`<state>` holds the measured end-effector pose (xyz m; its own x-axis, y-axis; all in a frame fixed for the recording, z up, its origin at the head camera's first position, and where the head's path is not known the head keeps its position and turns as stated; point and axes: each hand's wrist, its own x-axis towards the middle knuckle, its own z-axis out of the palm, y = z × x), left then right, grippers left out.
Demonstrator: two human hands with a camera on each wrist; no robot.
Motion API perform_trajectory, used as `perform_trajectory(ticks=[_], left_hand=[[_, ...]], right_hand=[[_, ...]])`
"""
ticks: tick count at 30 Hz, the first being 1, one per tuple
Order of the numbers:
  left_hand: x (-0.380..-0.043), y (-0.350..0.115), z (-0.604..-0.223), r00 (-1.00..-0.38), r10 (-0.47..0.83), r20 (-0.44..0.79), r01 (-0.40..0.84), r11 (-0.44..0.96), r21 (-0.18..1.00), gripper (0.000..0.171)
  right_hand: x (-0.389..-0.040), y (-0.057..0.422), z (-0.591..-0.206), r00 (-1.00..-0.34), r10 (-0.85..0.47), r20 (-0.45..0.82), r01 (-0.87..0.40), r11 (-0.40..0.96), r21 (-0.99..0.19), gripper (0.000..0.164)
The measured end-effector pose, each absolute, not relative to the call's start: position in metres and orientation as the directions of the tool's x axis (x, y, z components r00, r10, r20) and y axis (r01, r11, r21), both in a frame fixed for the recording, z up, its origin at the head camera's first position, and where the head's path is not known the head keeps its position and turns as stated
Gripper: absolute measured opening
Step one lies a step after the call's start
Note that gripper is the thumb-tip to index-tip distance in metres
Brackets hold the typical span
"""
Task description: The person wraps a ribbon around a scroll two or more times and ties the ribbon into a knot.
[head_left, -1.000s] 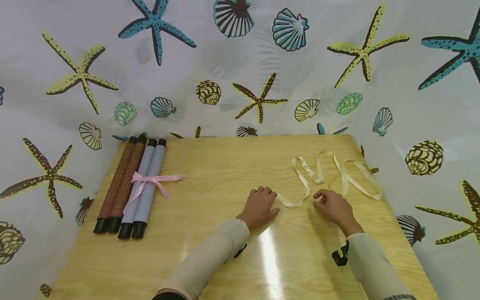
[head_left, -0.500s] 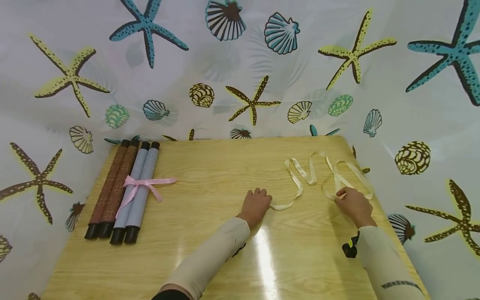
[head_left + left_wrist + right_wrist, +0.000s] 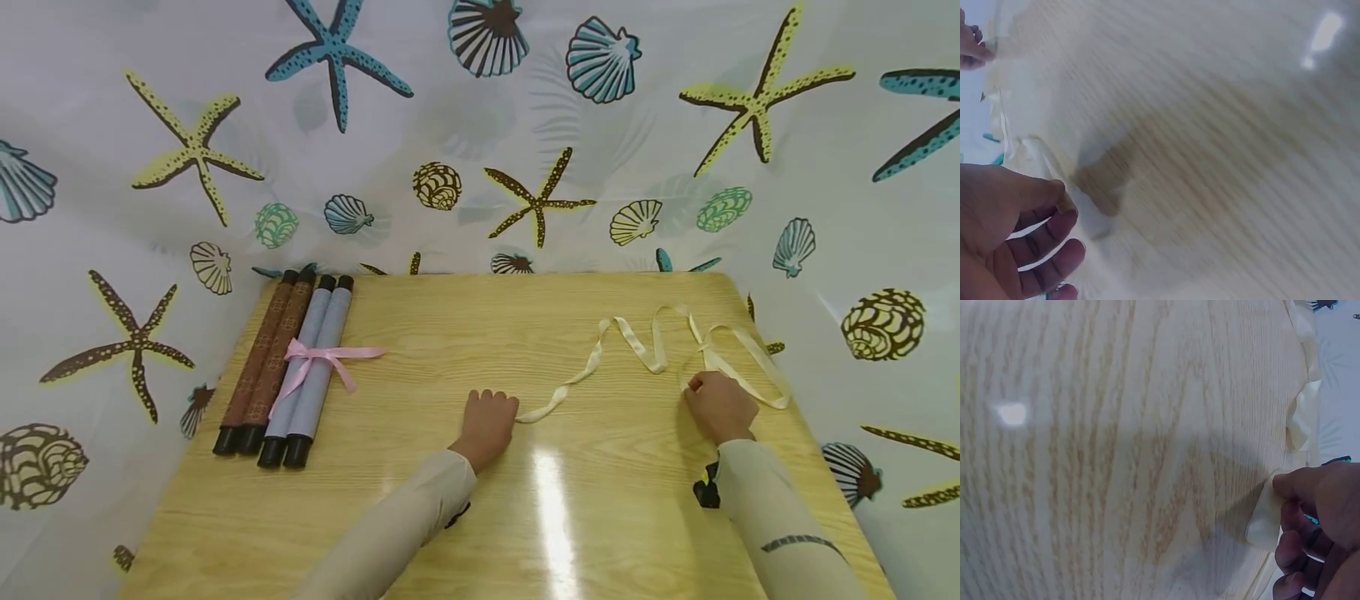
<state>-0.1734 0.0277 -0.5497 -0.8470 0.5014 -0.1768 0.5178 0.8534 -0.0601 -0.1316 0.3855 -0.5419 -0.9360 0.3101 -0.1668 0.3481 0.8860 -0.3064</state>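
Observation:
A cream ribbon (image 3: 559, 396) lies in waves and loops across the right side of the wooden table. My left hand (image 3: 489, 427) holds its near end, and thumb and forefinger pinch the tip in the left wrist view. Farther right, my right hand (image 3: 722, 407) grips the same ribbon beside its loop. Thumb and forefinger pinch a folded stretch of ribbon (image 3: 1264, 519) in the right wrist view, the other fingers curled below. From the left hand the ribbon runs slightly twisted toward the back, then zigzags to the loop.
At the left lie two brown rolls (image 3: 264, 367) and two pale blue rolls (image 3: 318, 367) with black end caps. A pink ribbon (image 3: 318, 353) is tied in a bow round the blue pair. Shell-patterned cloth (image 3: 465, 125) hangs behind the table (image 3: 450, 333) and at its sides.
My left hand has drawn the ribbon's end leftward, straightening its near curve. My right hand, which was hovering over the table, has moved right and taken hold of the ribbon by the loop.

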Motion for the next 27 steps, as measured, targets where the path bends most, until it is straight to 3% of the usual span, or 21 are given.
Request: perform_trajectory(ticks=[7,17,27], left_hand=[[-0.174,-0.044,-0.550,-0.925,0.371,-0.087,0.378,0.922,-0.082,0.007],[-0.182,-0.148,-0.554,-0.962,0.251,-0.108,0.264,0.956,-0.131,0.009],[-0.166,-0.187,-0.549,-0.974,0.179,-0.136,0.199,0.967,-0.159,0.010]], right_hand=[[-0.126,0.388,-0.539,-0.937,0.312,-0.160,0.349,0.871,-0.346,0.035],[-0.112,0.388,-0.534,-0.930,0.320,-0.182,0.366,0.856,-0.365,0.035],[-0.108,0.392,-0.532,-0.909,0.346,-0.232,0.409,0.846,-0.341,0.038]])
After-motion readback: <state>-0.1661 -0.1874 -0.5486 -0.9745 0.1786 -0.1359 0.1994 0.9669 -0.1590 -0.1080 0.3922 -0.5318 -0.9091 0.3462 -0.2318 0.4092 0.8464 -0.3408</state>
